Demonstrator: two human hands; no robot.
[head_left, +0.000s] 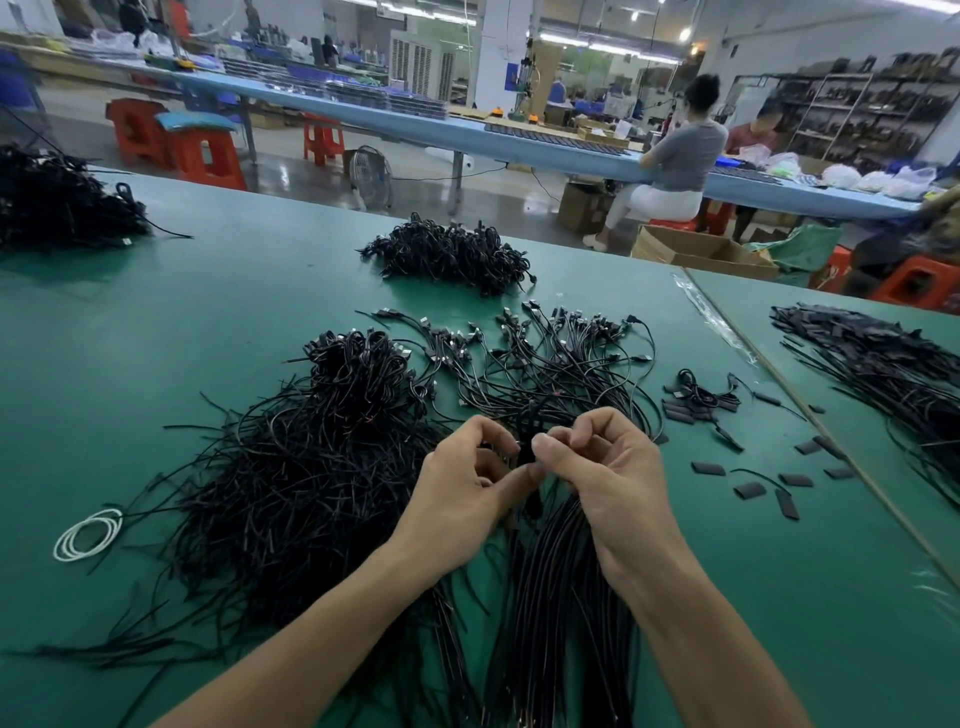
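Note:
My left hand (462, 483) and my right hand (608, 467) meet over the middle of the green table (208, 291). Both pinch a thin black cable (525, 452) between thumb and fingertips, and a short black sleeve sits on it between the hands. Beneath my wrists a bundle of straight black cables (550, 597) runs toward me. A large loose heap of black cables (311, 467) lies to the left of my hands. Beyond my fingers, cables with connectors (550, 358) fan out.
Black tube pieces (748, 488) lie scattered to the right, a white wire coil (88, 535) at the left. More cable piles sit at the far centre (452, 254), far left (57, 202) and right (883, 364). A seated person (670, 166) works at another bench behind.

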